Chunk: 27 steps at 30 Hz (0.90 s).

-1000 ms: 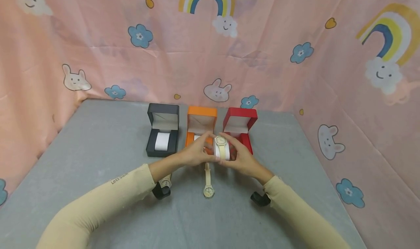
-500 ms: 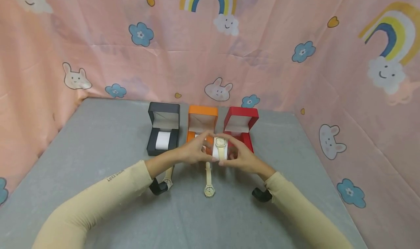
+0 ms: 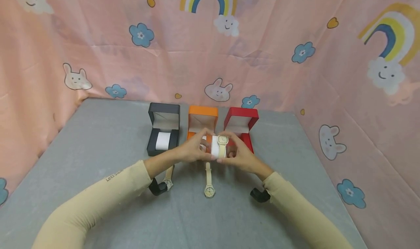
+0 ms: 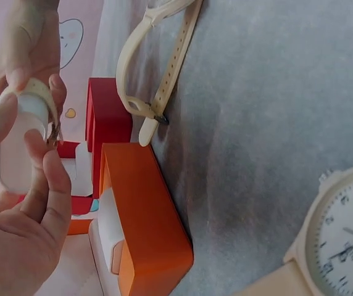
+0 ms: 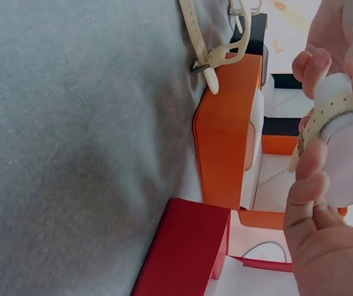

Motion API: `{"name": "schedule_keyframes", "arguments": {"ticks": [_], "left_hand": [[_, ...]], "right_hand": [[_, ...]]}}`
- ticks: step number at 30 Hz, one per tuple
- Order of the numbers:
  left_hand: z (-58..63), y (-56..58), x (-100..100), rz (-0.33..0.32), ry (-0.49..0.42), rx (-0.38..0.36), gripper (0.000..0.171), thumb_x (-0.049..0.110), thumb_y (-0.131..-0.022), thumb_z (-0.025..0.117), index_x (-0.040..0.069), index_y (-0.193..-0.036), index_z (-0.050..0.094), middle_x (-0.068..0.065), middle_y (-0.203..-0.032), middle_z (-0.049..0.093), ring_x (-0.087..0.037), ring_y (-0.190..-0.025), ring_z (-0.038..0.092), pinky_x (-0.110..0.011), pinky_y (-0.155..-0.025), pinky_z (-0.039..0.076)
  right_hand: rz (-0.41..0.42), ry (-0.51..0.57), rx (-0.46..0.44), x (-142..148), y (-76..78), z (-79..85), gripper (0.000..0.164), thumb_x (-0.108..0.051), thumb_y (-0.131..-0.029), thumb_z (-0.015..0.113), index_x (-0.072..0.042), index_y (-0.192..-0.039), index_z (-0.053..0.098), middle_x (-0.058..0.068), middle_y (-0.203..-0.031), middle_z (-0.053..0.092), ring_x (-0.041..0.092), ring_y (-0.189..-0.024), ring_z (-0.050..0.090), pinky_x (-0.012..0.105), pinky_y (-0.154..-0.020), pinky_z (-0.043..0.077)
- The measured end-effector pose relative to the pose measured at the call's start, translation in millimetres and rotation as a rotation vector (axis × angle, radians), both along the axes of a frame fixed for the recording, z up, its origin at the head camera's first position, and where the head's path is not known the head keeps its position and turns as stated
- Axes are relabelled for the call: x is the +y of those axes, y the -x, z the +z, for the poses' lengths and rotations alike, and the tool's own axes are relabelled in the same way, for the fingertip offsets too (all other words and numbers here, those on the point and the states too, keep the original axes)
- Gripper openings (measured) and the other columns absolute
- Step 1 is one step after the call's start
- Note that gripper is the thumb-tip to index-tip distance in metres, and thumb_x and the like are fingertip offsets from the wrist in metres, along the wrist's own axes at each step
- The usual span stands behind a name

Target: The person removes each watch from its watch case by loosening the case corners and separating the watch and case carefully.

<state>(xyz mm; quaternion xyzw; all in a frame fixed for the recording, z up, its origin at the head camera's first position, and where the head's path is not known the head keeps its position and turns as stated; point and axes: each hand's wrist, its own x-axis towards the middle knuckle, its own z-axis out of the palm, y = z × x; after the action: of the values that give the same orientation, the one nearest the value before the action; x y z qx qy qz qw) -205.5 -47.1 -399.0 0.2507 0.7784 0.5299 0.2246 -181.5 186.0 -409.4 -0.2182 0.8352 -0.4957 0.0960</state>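
Note:
Above the boxes, both hands hold a white watch cushion point(image 3: 214, 147) with a cream-strapped watch point(image 3: 222, 141) buckled round it. My left hand point(image 3: 194, 149) grips the cushion's left end, thumb and fingers curled about it. At the other end, my right hand point(image 3: 242, 155) pinches cushion and watch from the right. The watch sits toward the cushion's right end, its squarish dial facing up. In the left wrist view, the cream strap point(image 4: 39, 90) loops the cushion, with left fingertips close to its buckle. The right wrist view shows strap holes point(image 5: 334, 110) along the band.
Behind the hands stand a black box point(image 3: 151, 144), an orange box point(image 3: 203, 110) and a red box point(image 3: 242, 112), all with raised lids. White cushions show in the black and orange ones. Two cream watches lie in front, one in the middle point(image 3: 209, 191), one beside the left wrist point(image 3: 168, 183).
The watch has shifted right along the cushion, baring more white on its left. Both hands keep their hold and have barely moved. The left forearm has drawn slightly left.

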Motion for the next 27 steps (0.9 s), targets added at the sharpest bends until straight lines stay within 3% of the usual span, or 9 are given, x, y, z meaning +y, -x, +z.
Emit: {"name": "schedule_keyframes", "arguments": {"ticks": [7, 12, 22, 27], "left_hand": [[0.8, -2.1, -0.3, 0.043, 0.007, 0.009, 0.067, 0.012, -0.088, 0.079, 0.012, -0.14, 0.037, -0.02, -0.123, 0.062, -0.023, -0.092, 0.067, -0.03, -0.074, 0.058], [1.2, -0.3, -3.3, 0.011, -0.005, 0.009, 0.065, 0.007, -0.089, 0.077, 0.01, -0.14, 0.037, -0.021, -0.123, 0.063, -0.028, -0.1, 0.067, -0.03, -0.079, 0.058], [1.9, 0.2, -8.9, -0.038, -0.032, -0.023, 0.066, 0.007, -0.09, 0.075, 0.008, -0.142, 0.035, -0.025, -0.125, 0.064, -0.028, -0.096, 0.071, -0.03, -0.081, 0.057], [4.5, 0.3, -11.0, -0.043, -0.044, -0.023, 0.067, 0.004, -0.09, 0.074, 0.008, -0.144, 0.035, -0.025, -0.125, 0.064, -0.027, -0.096, 0.072, -0.03, -0.083, 0.057]], "right_hand": [[-0.019, -0.039, 0.033, -4.0, 2.2, 1.2, 0.08, -0.015, -0.085, 0.082, -0.016, -0.151, 0.037, 0.012, -0.132, 0.05, 0.021, -0.068, 0.06, 0.025, -0.065, 0.056], [0.023, -0.002, 0.044, 1.0, 2.5, 0.4, 0.08, -0.005, -0.084, 0.08, -0.015, -0.152, 0.039, 0.013, -0.14, 0.048, 0.031, -0.083, 0.06, 0.027, -0.069, 0.059], [0.073, 0.106, -0.116, 5.9, 0.7, 0.6, 0.081, -0.011, -0.093, 0.072, -0.023, -0.16, 0.028, 0.017, -0.156, 0.035, 0.05, -0.093, 0.066, 0.033, -0.077, 0.062], [0.078, 0.124, -0.189, 7.1, 2.6, 1.8, 0.077, -0.016, -0.097, 0.068, -0.024, -0.161, 0.025, 0.02, -0.152, 0.04, 0.046, -0.092, 0.069, 0.035, -0.079, 0.062]]}}
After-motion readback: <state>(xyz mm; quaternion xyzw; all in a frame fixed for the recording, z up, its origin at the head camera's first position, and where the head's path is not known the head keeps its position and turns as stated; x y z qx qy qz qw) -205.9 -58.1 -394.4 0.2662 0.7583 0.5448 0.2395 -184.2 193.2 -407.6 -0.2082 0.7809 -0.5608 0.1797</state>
